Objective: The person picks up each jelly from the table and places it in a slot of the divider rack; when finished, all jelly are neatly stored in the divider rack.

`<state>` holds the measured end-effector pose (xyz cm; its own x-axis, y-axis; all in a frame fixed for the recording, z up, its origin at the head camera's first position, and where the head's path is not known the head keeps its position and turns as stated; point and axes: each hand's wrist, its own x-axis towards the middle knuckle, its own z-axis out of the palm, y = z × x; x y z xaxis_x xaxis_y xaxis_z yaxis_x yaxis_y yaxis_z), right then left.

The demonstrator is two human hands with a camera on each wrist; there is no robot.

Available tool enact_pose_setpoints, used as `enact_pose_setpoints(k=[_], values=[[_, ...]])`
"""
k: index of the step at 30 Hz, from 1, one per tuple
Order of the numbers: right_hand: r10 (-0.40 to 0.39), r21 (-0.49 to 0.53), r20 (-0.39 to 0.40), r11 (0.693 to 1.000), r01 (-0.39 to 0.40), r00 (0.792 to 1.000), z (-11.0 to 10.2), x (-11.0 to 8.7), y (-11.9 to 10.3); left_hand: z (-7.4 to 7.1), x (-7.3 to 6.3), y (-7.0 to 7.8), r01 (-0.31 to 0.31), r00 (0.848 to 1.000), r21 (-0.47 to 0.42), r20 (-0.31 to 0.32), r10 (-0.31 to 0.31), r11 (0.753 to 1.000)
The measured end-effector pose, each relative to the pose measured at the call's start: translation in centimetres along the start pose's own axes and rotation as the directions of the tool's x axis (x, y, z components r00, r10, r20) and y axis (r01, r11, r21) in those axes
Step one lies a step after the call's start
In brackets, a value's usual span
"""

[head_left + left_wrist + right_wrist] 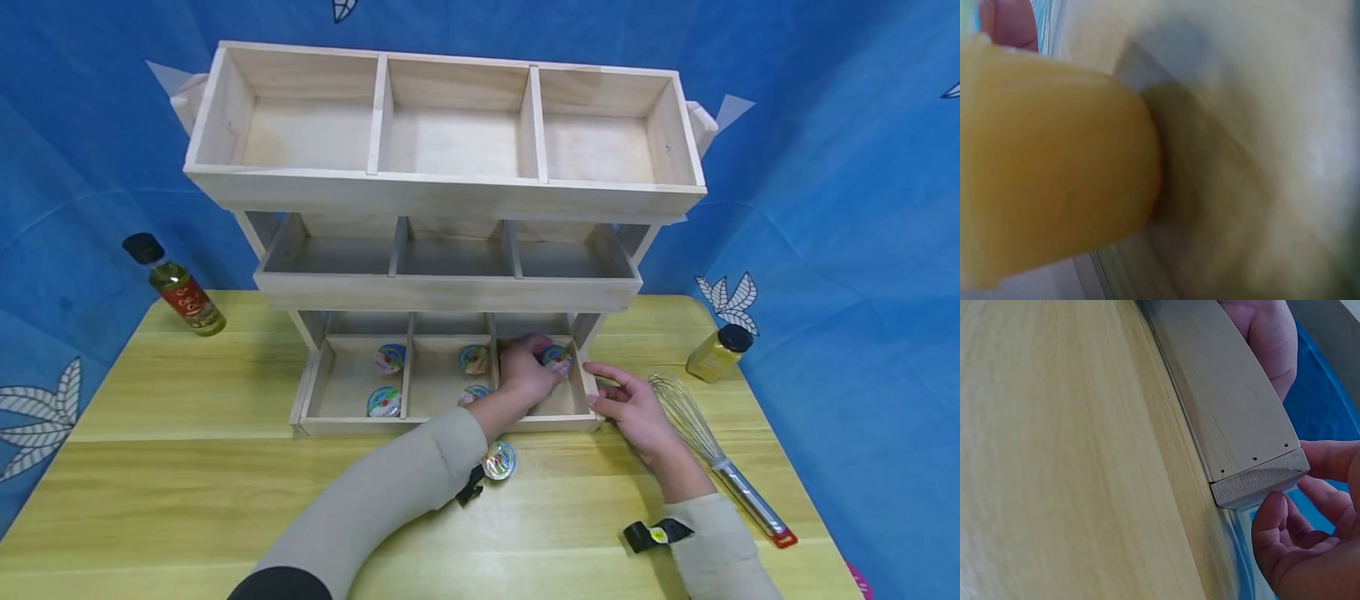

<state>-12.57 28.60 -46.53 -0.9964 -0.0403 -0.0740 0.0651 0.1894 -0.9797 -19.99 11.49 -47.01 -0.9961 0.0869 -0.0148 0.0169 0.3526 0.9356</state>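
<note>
Reaching into the right compartment of the bottom tier, my left hand (527, 372) grips a small jelly cup (557, 359) with a printed blue-rimmed foil lid. My right hand (632, 408) is at the right end of the same wooden tier, its fingertips against the end board (1263, 480), with nothing in its palm. Another jelly cup (499, 460) stands on the table by my left wrist; its yellow side (1060, 162) fills much of the left wrist view. Two cups sit in the left compartment, a front cup (384, 402) and a rear cup (390, 358). The middle compartment holds two more cups (474, 360), one partly hidden by my arm.
The three-tier wooden rack (446, 190) stands at the back of the table (187, 483), its upper two tiers overhanging the bottom one. An oil bottle (184, 292) is at the left, a yellow jar (718, 354) at the right. A whisk (723, 462) lies beside my right forearm.
</note>
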Motion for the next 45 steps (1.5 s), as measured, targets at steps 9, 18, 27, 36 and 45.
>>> enact_pose_setpoints(k=[9, 18, 27, 36, 45], values=[[-0.004, 0.009, 0.003, 1.000, 0.004, 1.000, 0.0, 0.2, 0.2, -0.3, 0.0, 0.4, 0.071, 0.997, -0.087, -0.022, -0.073, 0.994], [-0.007, 0.014, 0.010, 1.000, 0.006, 1.000, 0.1, 0.2, 0.1, -1.4, -0.3, 0.9, 0.121, 0.992, -0.101, 0.056, -0.116, 0.988], [-0.001, -0.007, -0.001, 1.000, 0.001, 1.000, 0.1, 0.3, 0.1, -5.7, -1.1, 2.4, 0.228, 0.956, -0.162, 0.221, -0.190, 0.960], [-0.005, -0.009, -0.009, 1.000, 0.005, 1.000, 0.1, 0.1, 0.3, -9.6, -4.6, 1.5, 0.094, 0.955, -0.284, 0.297, -0.005, 0.954], [0.002, -0.002, -0.009, 1.000, -0.002, 1.000, 0.0, -0.1, 0.0, -12.6, -9.3, -0.3, -0.079, 0.914, -0.329, 0.352, 0.200, 0.941]])
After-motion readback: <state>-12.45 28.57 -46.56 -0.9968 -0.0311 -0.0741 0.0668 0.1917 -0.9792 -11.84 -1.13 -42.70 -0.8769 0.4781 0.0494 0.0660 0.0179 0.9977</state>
